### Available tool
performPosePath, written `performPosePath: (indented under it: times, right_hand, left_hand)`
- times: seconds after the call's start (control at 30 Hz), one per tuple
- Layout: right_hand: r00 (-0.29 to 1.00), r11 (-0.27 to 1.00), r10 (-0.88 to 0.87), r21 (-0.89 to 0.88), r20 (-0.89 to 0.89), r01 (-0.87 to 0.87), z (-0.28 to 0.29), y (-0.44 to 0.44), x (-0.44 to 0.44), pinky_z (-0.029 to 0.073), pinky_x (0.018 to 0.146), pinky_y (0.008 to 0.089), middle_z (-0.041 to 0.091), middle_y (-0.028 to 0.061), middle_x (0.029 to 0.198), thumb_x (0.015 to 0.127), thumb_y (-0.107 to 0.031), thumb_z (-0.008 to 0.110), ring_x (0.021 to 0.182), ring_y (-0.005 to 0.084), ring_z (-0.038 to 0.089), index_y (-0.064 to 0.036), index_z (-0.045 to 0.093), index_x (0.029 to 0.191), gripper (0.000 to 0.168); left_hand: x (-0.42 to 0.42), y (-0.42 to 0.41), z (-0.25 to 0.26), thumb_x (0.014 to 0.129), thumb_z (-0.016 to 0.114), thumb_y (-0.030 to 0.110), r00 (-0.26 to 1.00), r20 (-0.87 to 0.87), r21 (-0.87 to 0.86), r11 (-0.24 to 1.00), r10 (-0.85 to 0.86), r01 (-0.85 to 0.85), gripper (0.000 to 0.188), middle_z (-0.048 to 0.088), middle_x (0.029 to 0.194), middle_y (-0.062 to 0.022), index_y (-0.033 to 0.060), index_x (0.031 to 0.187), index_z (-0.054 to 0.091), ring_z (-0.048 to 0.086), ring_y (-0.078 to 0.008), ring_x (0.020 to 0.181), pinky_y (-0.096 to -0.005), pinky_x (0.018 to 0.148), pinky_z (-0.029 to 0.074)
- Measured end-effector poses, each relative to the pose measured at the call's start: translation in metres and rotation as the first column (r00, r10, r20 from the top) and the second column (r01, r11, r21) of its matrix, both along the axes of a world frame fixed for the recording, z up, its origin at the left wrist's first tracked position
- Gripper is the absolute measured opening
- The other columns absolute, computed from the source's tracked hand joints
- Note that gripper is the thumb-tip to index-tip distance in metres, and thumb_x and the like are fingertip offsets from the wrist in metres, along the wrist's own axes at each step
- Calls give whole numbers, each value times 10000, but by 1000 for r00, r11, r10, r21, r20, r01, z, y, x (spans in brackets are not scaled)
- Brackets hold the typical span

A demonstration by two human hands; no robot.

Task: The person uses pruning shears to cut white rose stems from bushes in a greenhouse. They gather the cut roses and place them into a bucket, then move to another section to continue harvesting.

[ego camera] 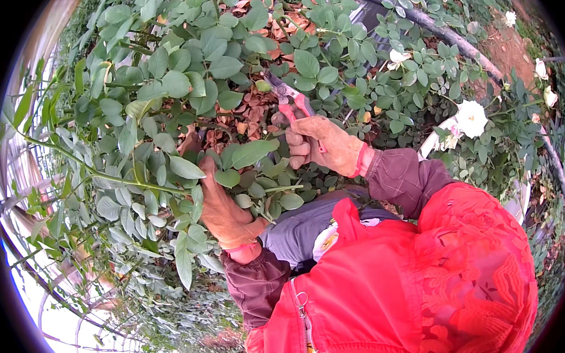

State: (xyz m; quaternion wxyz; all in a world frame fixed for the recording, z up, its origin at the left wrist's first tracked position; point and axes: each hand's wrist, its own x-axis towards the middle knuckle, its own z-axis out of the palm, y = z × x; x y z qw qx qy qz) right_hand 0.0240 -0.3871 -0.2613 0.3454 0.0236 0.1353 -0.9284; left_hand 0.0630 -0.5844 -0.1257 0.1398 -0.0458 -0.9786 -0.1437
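Note:
Both of my hands wear tan work gloves with red cuffs. My right hand [321, 144] holds pruning shears [291, 95] with red handles, their dark blades pointing up and left among the rose leaves. A small green bud or leaf [263, 85] lies beside the blade tips. My left hand [222, 205] reaches into the foliage; leaves cover its fingers, and a leafy rose stem [122, 179] runs from there to the left. Whether the fingers grip that stem cannot be told. A cut-ended green stem [284, 188] lies between my hands.
Dense rose foliage surrounds both hands, with dry brown leaves [253, 112] beneath. A dark pipe [427, 21] crosses the upper right. White roses [471, 118] bloom at the right. Thin curved frame bars [56, 293] stand at the lower left.

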Motion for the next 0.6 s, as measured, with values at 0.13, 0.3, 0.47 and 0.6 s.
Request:
performPosePath:
  times: [0.13, 0.3, 0.47, 0.6]
  right_hand:
    - [995, 991, 21, -137, 98, -7, -5, 22, 20, 410, 640, 309, 324, -85, 724, 1023, -267, 537, 595, 65, 330, -113, 503, 1358, 371]
    - [916, 966, -45, 217, -398, 142, -15, 18, 15, 521, 946, 465, 621, 28, 1033, 1030, -281, 547, 885, 166, 620, -120, 506, 1383, 390]
    - [993, 888, 104, -454, 54, -69, -20, -10, -15, 471, 1049, 565, 675, 93, 1165, 1012, -239, 582, 977, 247, 676, -129, 542, 1321, 330]
    - [995, 879, 72, -475, 71, -30, -4, -20, -24, 474, 1028, 573, 669, 51, 1024, 1006, -251, 580, 870, 222, 650, -112, 544, 1292, 320]
  left_hand:
    - [0, 1, 5, 803, 710, 177, 999, 31, 65, 998, 23, -25, 658, 608, 1299, -117, 8, 1405, 503, 599, -226, 1165, -362, 994, 513]
    - [-19, 61, 40, 992, 525, 176, 1000, -17, 718, 696, 12, 4, 438, 594, 1317, -114, 21, 1401, 517, 621, -226, 1163, -382, 928, 579]
    - [-72, 68, 68, 1030, 518, 179, 989, -148, 733, 675, 31, 88, 349, 555, 1365, -93, 21, 1337, 560, 630, -225, 1145, -344, 934, 574]
    - [-76, 55, 80, 547, 869, 131, 984, -65, -586, 805, -163, 95, 841, 539, 1417, -104, 89, 1337, 583, 502, -336, 1322, -430, 1105, 435]
